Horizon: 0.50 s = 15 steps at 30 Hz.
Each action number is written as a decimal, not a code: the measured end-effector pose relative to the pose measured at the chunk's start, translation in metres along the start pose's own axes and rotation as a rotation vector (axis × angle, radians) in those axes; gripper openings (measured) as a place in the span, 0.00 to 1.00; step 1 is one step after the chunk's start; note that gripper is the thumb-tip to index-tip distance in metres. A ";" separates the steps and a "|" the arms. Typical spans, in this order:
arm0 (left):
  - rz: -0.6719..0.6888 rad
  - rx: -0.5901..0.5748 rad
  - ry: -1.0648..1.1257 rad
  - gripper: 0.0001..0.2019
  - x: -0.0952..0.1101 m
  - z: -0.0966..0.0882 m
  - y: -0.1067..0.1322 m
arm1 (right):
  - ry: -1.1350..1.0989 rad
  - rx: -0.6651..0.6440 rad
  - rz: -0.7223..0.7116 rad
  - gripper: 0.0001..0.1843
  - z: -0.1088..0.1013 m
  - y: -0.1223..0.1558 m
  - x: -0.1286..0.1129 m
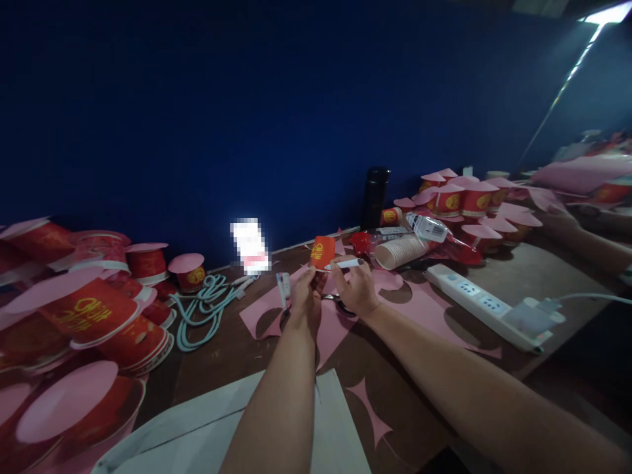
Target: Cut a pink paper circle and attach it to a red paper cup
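My left hand [307,293] is closed around the lower side of a red paper cup [323,252] with yellow lettering. The cup is tilted, its rim toward me. In my right hand [359,289] is a white marker [348,263], lying nearly level, with its tip end close to the cup's rim. Under my hands lie scissors [332,298], partly hidden by the right one. Cut pink paper [332,342] with round holes spreads below both hands. Beside my left hand stands a small whitish object [283,289] I cannot make out.
Red cups topped with pink discs [83,316] crowd the left; more [449,197] stand back right. A cable [205,309], black bottle [376,196], stacked paper cups [401,251] in plastic and a power strip [484,306] surround the paper. Another person's arm [587,243] reaches in at right.
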<state>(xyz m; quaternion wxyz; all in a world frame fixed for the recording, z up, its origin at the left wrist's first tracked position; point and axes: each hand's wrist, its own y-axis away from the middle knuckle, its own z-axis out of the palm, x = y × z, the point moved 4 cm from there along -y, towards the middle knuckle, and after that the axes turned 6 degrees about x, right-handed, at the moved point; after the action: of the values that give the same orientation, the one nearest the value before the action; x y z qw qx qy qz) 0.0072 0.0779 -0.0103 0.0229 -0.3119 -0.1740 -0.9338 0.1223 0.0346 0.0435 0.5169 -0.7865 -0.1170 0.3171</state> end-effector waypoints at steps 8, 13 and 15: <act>0.015 -0.003 -0.001 0.02 0.001 -0.001 0.000 | 0.002 0.034 -0.019 0.08 0.000 -0.001 0.000; 0.014 -0.015 -0.007 0.01 0.001 0.000 0.002 | -0.002 0.047 -0.026 0.07 0.000 0.000 0.002; 0.024 -0.026 0.000 0.02 0.002 0.000 0.003 | -0.016 0.050 -0.034 0.06 0.000 0.000 0.003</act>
<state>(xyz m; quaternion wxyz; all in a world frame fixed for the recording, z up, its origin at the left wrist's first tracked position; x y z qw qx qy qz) 0.0064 0.0755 -0.0081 0.0303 -0.3141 -0.1583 -0.9356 0.1244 0.0359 0.0429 0.5408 -0.7688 -0.1265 0.3171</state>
